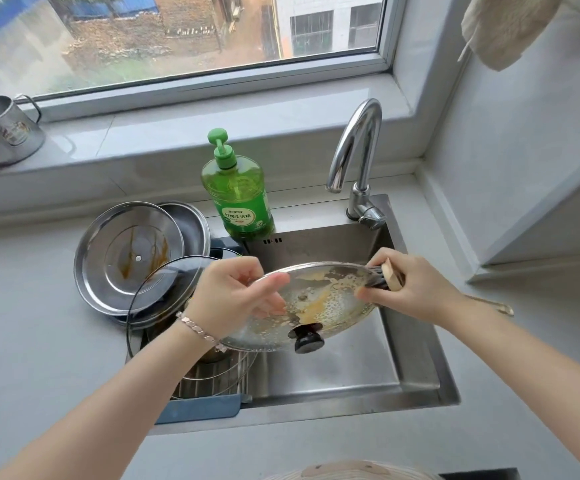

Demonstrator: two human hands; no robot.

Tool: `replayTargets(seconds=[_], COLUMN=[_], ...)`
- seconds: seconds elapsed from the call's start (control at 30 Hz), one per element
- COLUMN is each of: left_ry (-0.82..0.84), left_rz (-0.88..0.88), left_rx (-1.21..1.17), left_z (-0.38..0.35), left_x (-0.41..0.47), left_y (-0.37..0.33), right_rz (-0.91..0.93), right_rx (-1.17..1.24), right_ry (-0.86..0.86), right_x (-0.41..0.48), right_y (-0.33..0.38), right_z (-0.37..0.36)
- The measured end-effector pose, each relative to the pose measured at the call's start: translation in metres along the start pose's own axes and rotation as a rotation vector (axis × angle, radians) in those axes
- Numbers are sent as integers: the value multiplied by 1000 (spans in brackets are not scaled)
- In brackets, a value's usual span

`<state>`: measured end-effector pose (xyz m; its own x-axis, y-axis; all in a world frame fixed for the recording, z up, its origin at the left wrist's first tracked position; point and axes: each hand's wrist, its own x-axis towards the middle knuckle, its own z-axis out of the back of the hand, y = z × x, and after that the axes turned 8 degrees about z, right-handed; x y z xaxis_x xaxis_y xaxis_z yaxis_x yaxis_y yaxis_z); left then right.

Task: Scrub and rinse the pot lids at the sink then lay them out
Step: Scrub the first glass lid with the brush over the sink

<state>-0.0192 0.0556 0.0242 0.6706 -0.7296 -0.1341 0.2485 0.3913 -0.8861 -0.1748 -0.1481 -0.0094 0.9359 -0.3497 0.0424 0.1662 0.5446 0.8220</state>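
Steel mug [4, 131] stands on the window ledge at the far left, its wire handle turned to the right. Lower down, on the grey counter [32, 323] just left of the sink, two steel lids are stacked with the inside up. The big steel lid [127, 258] has brown streaks on it, and the smaller steel lid [191, 225] shows behind its right edge. A second glass lid [156, 292] leans over them and partly covers the drain rack [208, 379], which sits in the left end of the sink.

The left hand [236, 296], with a bracelet [198, 329] on the wrist, grasps the left rim of the glass lid [326, 303], thumb above and fingers curled below. This lid is held tilted above the sink basin [350, 375], and it is covered with foam and yellowish residue. Its black knob [307, 337] shows at the near edge. Behind, on the back rim of the sink, stands a green soap bottle [238, 192] with a pump, and to the right of it the chrome faucet [357, 157]. No water comes out of its spout.

The right hand [416, 285] is closed round the wooden handle of a brush [390, 277], and the dark bristles press on the far right part of the glass lid. A thin metal handle [493, 304] lies on the counter behind the right forearm. A pale cloth [503, 29] hangs at the top right.
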Motion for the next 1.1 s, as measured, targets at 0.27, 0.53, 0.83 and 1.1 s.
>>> replayTargets(seconds=[0.27,0.53,0.83,1.1], left_ry=[-25,-41,39,47], left_rz=[-152,179,-104,-407], left_rx=[192,-367,143,322], left_z=[-12,11,26,-5], left_x=[5,-3,0,7], left_y=[8,10,10,-10], right_rz=[357,-154,216,423], right_rx=[-151,519,289,-238], right_ry=[85,1,78,3], right_x=[22,-1,-1,7], right_y=[42,-22,42,62], right_z=[-9,-13,5,4])
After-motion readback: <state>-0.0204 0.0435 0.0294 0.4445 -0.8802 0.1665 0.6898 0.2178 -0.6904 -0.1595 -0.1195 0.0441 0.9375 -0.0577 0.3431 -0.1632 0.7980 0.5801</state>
